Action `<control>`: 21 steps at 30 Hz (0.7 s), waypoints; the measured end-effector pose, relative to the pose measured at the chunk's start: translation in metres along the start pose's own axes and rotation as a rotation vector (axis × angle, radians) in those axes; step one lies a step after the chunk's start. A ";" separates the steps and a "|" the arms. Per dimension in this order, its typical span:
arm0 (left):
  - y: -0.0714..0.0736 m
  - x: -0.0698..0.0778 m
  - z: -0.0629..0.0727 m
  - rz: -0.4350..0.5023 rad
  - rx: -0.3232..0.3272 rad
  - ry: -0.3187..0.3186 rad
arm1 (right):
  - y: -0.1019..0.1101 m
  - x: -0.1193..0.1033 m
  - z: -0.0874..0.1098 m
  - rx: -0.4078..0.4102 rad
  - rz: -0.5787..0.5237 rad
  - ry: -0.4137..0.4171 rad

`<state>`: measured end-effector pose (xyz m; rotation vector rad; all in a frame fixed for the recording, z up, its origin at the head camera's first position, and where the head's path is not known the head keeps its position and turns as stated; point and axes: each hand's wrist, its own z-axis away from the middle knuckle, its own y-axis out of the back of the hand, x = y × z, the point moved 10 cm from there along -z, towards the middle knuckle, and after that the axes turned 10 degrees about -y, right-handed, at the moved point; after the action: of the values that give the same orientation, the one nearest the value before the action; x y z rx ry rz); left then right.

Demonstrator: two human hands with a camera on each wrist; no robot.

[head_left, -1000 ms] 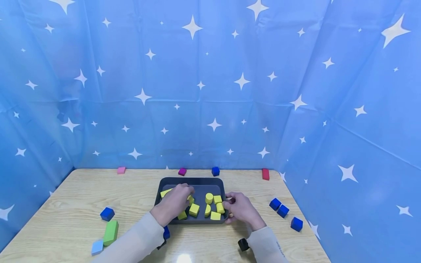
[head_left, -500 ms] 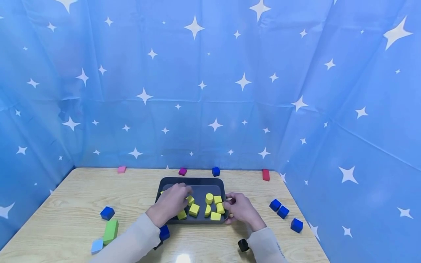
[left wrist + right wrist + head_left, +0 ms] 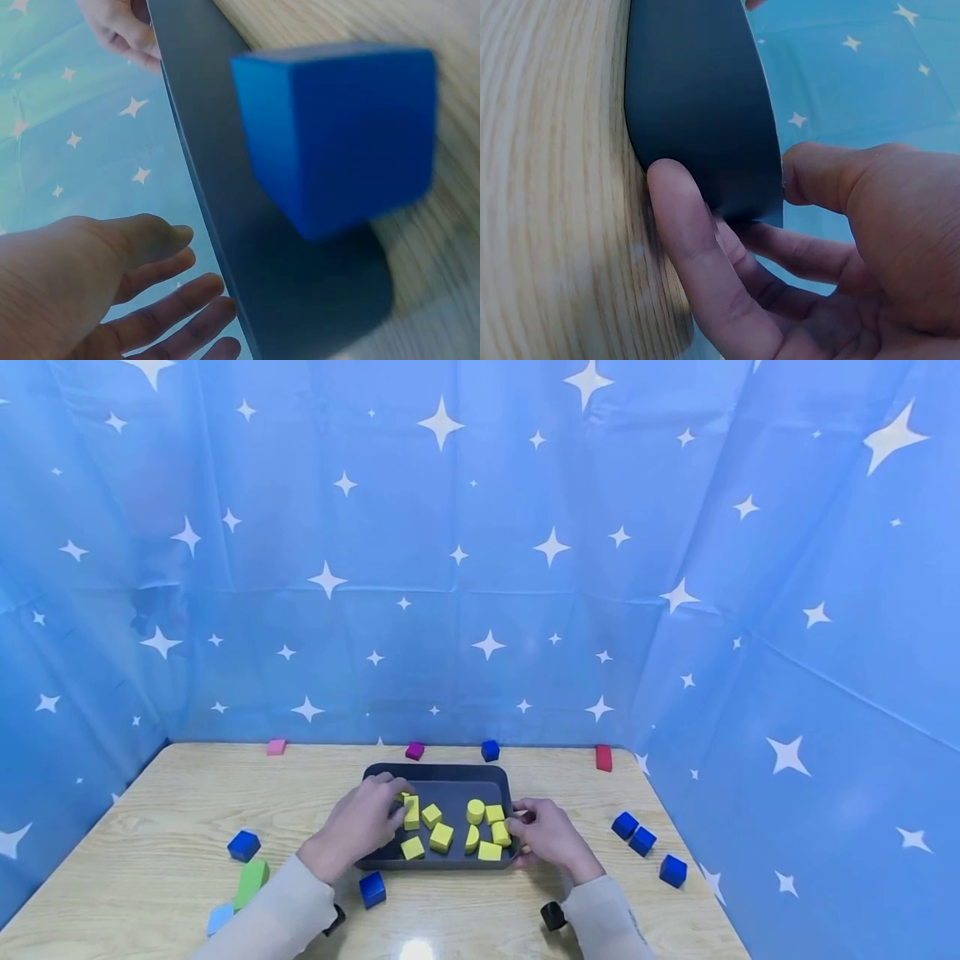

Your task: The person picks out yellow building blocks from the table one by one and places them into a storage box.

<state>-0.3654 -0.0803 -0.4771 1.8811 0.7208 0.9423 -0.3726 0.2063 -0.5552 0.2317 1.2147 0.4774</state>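
Observation:
A dark grey tray [image 3: 435,772] with several yellow blocks in it stands on the wooden table. Over its left part is my left hand [image 3: 360,818], its thumb beside an upright yellow block [image 3: 412,812]. In the left wrist view the fingers [image 3: 161,311] of that hand are loosely extended, and nothing shows between them and the thumb. My right hand [image 3: 553,835] grips the tray's right end. The right wrist view has its thumb at the rim and its fingers against the outside of the tray wall [image 3: 697,97]. My left hand hides the tray's left corner.
A blue cube [image 3: 372,889] lies just in front of the tray. Further left are another blue cube [image 3: 243,846], a green block [image 3: 251,883] and a light blue block [image 3: 220,918]. Several blue cubes [image 3: 673,871] lie right. Small blocks, including a red one [image 3: 603,757], line the back edge.
My left hand has moved left within the tray, uncovering yellow blocks and the blue cube in front. The upright yellow block now shows by its thumb. My right hand keeps its place.

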 end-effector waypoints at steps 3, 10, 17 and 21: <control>0.004 -0.012 0.007 0.019 0.004 0.034 | 0.000 -0.001 0.001 0.000 -0.002 -0.004; 0.015 -0.034 0.024 0.041 0.037 0.042 | 0.001 -0.005 0.001 0.021 0.023 0.000; 0.021 -0.060 0.047 0.049 0.020 0.073 | 0.002 -0.004 0.003 -0.004 0.019 0.019; 0.023 -0.072 0.059 0.043 -0.004 0.092 | 0.005 -0.002 0.004 -0.014 0.060 0.028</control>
<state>-0.3528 -0.1730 -0.4982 1.8664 0.7353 1.0617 -0.3708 0.2105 -0.5502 0.2505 1.2338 0.5424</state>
